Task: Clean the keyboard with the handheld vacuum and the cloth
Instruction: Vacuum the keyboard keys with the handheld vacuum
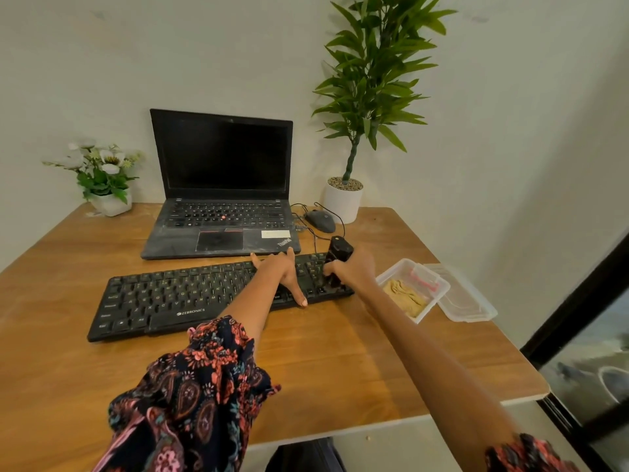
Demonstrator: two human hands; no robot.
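Note:
A black keyboard (177, 294) lies across the wooden desk (306, 362) in front of a laptop. My right hand (354, 272) grips a small black handheld vacuum (338, 253), its lower end down on the keys at the keyboard's right end. My left hand (284, 274) lies flat on the keyboard just left of the vacuum, fingers straight and spread, thumb at the front edge. A tan cloth (405, 296) sits crumpled in a clear plastic box (394, 267) to the right of the keyboard.
An open black laptop (221, 199) stands behind the keyboard, a wired mouse (320, 221) beside it. A tall potted plant (343, 199) is at the back right, a small flower pot (110, 202) at the back left. The box's lid (466, 298) lies near the desk's right edge.

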